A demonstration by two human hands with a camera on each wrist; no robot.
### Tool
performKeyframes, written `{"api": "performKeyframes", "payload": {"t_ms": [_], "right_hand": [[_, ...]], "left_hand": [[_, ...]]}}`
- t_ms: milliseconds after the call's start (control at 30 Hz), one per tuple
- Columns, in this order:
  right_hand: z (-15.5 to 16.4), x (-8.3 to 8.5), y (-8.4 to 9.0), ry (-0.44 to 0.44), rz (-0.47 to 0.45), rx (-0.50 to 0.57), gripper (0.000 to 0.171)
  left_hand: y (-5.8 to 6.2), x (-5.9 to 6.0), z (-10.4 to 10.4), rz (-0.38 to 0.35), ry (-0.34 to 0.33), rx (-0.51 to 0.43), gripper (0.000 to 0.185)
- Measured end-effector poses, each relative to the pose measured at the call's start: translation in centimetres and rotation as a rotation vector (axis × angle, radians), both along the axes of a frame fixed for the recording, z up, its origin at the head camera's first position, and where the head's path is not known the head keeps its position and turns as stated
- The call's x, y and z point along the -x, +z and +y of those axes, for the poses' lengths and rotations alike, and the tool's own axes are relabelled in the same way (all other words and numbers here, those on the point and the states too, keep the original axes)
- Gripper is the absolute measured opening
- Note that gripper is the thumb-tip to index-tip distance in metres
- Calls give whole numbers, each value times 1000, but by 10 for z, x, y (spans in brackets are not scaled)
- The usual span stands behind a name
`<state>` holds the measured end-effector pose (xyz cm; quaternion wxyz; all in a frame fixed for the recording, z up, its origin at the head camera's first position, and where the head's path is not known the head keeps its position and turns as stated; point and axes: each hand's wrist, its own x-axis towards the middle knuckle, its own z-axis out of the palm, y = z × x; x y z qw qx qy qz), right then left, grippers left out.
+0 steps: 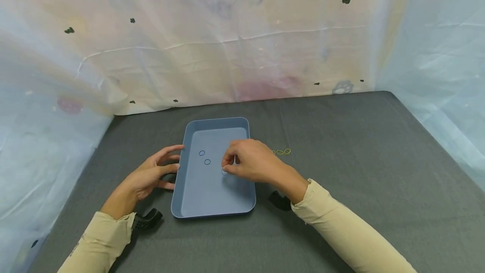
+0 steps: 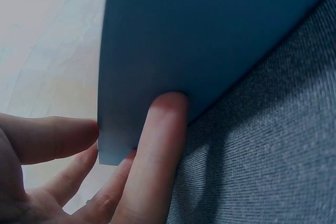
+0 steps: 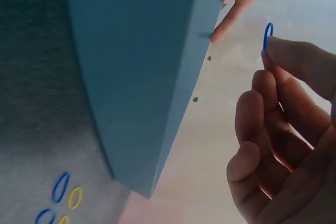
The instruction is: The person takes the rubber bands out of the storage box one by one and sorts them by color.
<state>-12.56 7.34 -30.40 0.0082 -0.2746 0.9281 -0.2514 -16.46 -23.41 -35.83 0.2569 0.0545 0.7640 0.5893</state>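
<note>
1. Head view shows us a blue tray (image 1: 214, 205) lying flat on the grey bench (image 1: 360, 159), with pale sheeting (image 1: 227, 54) hung behind and to both sides.
2. We see our left hand (image 1: 151, 176) at the tray's left wall, fingers spread and fairly straight, the tips touching the rim.
3. Left wrist view confirms it: one finger (image 2: 157, 145) lies along the tray's outer wall (image 2: 210, 40) and another touches the wall's edge, none curled round it.
4. Our right hand (image 1: 250, 163) hovers over the tray's middle, thumb and forefinger pinching a small blue band (image 1: 224, 172).
5. Right wrist view shows the band (image 3: 268, 35) held upright at the fingertips (image 3: 294, 51), clear of the tray wall (image 3: 136, 77); the other fingers curl loosely below it.
6. Two more blue bands (image 1: 204, 157) lie on the tray floor, just left of the right hand and slightly apart from each other.
7. Yellow bands (image 1: 283, 151) sit in a short row on the bench just right of the tray, near the right hand.
8. Right wrist view also shows blue and yellow bands (image 3: 63, 192) together on the bench beside the tray's outer wall.
9. Black wrist mounts (image 1: 145, 220) show at both cuffs of the beige sleeves (image 1: 341, 231).
</note>
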Motion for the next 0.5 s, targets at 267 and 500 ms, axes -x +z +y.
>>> {"api": "performKeyframes", "payload": {"t_ms": [267,500], "right_hand": [[15,-12,-8,-21,6,25,7],[19,-16,-15,-45,-4,55,8]], "left_hand": [[-1,2,-3,6,-1,3,67],[-1,1,-3,16,-14,8,66]]}}
